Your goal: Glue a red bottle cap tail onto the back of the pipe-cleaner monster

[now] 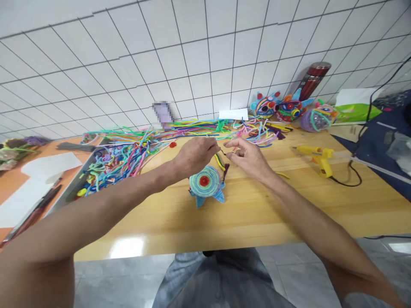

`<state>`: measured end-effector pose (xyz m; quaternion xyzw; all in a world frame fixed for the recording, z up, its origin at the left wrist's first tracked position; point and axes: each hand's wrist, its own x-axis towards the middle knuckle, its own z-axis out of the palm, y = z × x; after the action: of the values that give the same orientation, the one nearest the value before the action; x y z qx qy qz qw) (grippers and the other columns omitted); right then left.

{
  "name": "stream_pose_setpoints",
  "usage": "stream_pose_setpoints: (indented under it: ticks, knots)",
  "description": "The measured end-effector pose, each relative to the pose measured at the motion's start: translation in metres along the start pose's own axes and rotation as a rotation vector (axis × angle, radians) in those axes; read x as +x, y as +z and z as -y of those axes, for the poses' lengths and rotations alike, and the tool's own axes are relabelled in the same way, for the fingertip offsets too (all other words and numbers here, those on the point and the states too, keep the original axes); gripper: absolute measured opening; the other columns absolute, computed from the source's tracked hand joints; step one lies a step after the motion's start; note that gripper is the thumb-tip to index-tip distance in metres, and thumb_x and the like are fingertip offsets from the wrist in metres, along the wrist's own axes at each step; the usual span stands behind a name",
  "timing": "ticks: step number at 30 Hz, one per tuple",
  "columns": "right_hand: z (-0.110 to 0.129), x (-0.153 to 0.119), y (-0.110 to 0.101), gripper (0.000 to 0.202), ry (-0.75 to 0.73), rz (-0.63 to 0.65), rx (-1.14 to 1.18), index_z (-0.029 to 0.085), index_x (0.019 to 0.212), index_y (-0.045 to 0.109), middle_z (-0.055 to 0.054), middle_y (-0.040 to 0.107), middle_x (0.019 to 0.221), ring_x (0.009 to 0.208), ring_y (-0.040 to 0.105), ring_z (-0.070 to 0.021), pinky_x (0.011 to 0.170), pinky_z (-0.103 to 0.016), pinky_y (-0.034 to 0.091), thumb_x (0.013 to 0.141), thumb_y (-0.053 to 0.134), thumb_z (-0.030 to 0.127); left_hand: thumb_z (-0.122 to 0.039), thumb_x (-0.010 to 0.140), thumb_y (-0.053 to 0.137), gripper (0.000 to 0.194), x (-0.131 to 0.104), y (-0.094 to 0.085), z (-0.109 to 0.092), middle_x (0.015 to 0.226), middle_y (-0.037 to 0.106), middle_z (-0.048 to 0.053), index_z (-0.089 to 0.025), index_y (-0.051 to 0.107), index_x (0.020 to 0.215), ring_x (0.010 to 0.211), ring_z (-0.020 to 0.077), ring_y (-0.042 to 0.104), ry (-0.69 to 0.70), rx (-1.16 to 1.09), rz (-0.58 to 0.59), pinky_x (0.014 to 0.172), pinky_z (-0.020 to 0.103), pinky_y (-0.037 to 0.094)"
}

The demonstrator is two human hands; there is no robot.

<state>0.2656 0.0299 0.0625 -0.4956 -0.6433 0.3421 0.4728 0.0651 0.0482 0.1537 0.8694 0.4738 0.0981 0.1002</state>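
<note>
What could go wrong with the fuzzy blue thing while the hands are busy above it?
The blue fuzzy piece sits right below the left hand and right hand, so a wrist might bump it. The thin dark strand between the fingers looks small and could slip and drop. Off to the right, the yellow glue gun lies with its cord on the table; an arm might catch the cord and drag it.

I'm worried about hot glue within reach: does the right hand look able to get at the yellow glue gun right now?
Probably yes: nothing tall stands between the right hand and the yellow glue gun, though its fingertips are at a thin dark strand.
</note>
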Motion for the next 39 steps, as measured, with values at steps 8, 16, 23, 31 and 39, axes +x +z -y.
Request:
stream_pose_setpoints:
  ticks: [8,16,23,31,39]
  knots:
    - [0.021,-0.004,0.009,0.04,0.105,0.156,0.427,0.024,0.114,0.058,-0.01,0.073,0.136,0.053,0.062,-0.0059,0.04,-0.021,0.044,0.082,0.076,0.037,-0.026,0.101,0.054,0.029,0.0,-0.008,-0.003,0.075,0.07,0.004,-0.018,0.068,0.077,0.067,0.0169,0.057,0.008,-0.041,0.069,0.063,0.03,0.032]
    - [0.044,-0.021,0.007,0.034,0.248,0.121,0.456,0.017,0.087,0.071,0.005,0.053,0.061,0.044,0.04,-0.0053,0.038,-0.021,0.022,0.082,0.082,0.049,-0.026,0.095,0.059,0.027,0.004,-0.02,0.0,0.07,0.065,0.002,-0.019,0.067,0.07,0.064,0.0159,0.052,0.013,-0.108,0.037,0.062,0.032,0.029]
    - [0.051,-0.024,0.029,0.051,0.374,0.138,0.812,0.02,0.089,0.066,0.006,0.056,0.075,0.05,0.042,-0.0036,0.041,-0.019,0.027,0.068,0.096,0.056,-0.028,0.091,0.062,0.03,0.01,-0.029,-0.01,0.063,0.057,0.0,-0.02,0.061,0.063,0.06,0.0141,0.047,-0.053,-0.123,0.036,0.058,0.032,0.027]
    - [0.048,-0.012,0.037,0.051,0.289,-0.015,0.997,0.026,0.098,0.069,0.007,0.057,0.082,0.06,0.047,-0.005,0.049,-0.018,0.04,0.063,0.101,0.046,-0.022,0.091,0.057,0.027,0.001,-0.025,-0.017,0.063,0.058,-0.002,-0.018,0.063,0.065,0.062,0.0119,0.047,-0.056,-0.371,-0.023,0.06,0.029,0.032]
    - [0.038,-0.016,0.04,0.048,0.198,-0.078,0.865,0.025,0.097,0.071,0.007,0.057,0.071,0.058,0.049,-0.0076,0.049,-0.021,0.04,0.067,0.097,0.052,-0.024,0.095,0.057,0.027,-0.014,-0.011,-0.014,0.053,0.051,-0.005,-0.018,0.067,0.071,0.055,0.0112,0.047,-0.106,-0.601,-0.02,0.059,0.025,0.038]
